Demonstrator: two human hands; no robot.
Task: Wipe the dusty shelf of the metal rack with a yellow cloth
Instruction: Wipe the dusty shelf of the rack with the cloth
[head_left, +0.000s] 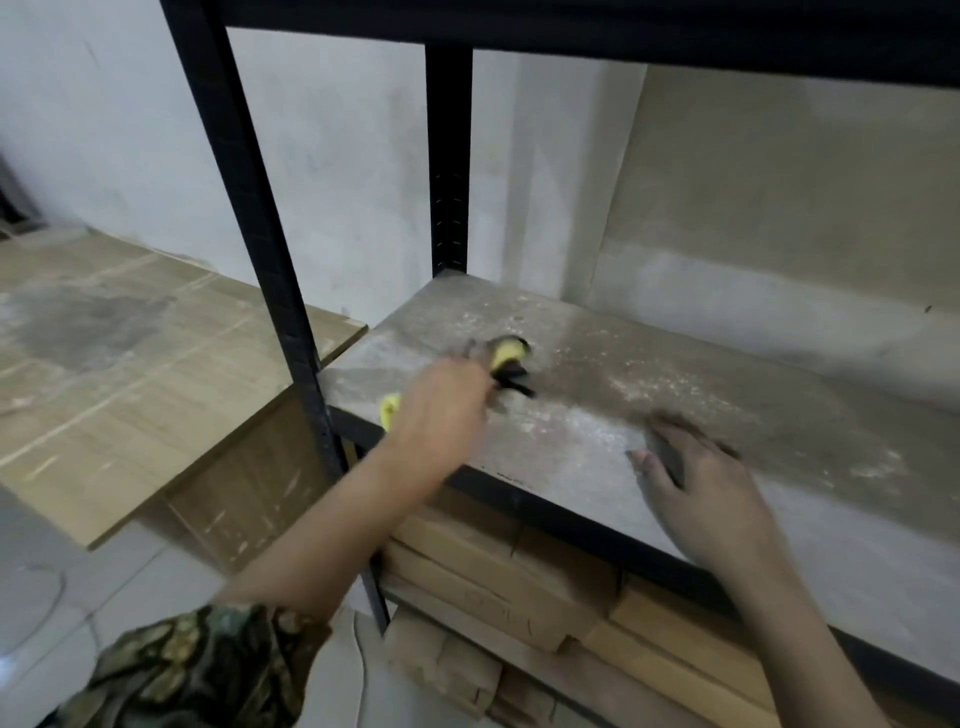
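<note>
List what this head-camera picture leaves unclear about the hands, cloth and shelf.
- Yellow cloth: motion-blurred, mostly hidden by the left hand; shape unclear.
- Right hand: fingers blurred, contact with the shelf uncertain.
- Shelf's right end: cut off by the frame edge.

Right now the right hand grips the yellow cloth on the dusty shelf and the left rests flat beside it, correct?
No, swapped. In the head view the left hand grips the yellow cloth on the dusty shelf; the right hand rests flat beside it.

Matt, dusty shelf (597, 405); seemingly metal frame (244, 171).
</note>
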